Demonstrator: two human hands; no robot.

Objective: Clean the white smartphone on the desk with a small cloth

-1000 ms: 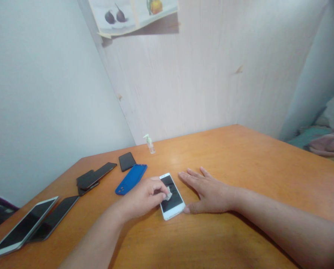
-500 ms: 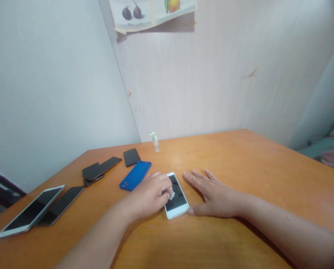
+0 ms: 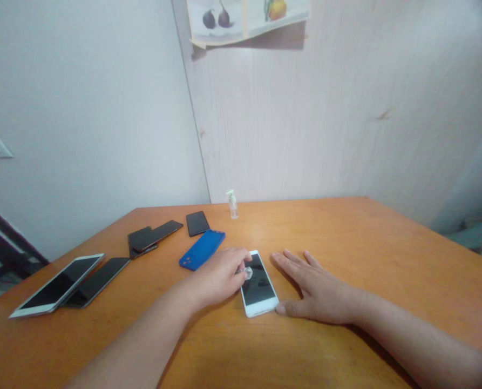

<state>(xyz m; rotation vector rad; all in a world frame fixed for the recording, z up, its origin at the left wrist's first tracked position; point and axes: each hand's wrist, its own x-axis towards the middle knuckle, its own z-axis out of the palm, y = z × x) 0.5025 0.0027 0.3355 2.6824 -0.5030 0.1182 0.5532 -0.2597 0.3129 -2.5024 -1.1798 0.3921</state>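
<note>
Bench (image 3: 232,351): smooth orange-brown wood, softly glossy; clock readings centre on the phone, twelve pointing away from the wearer.
White phone (image 3: 260,289): flat, face up under the hands; slim rounded rectangle, glassy black screen, pale frame.
Right hand (image 3: 317,283): at three o'clock, palm down, fingers spread apart, holding nothing; thumb tip against the phone's near right corner.
Left hand (image 3: 220,273): at nine, grip pinched together on a crumpled wad (image 3: 248,273) over the screen; the wad is pale and wrinkled, too small to tell tissue from film.
Step in hand: judged a rub of the glass; the next stroke calls for light, even pressure and a steadying thumb.
White tablet (image 3: 58,286): nine o'clock, close alongside a dark phone (image 3: 97,283).
Blue case (image 3: 203,249): ten, hollow, flexible-looking.
Stacked dark phones (image 3: 160,236): ten, further out, crossed.
Dark slab (image 3: 197,223): before eleven, matte.
Pump bottle (image 3: 233,208): past eleven, upright, clear.
</note>
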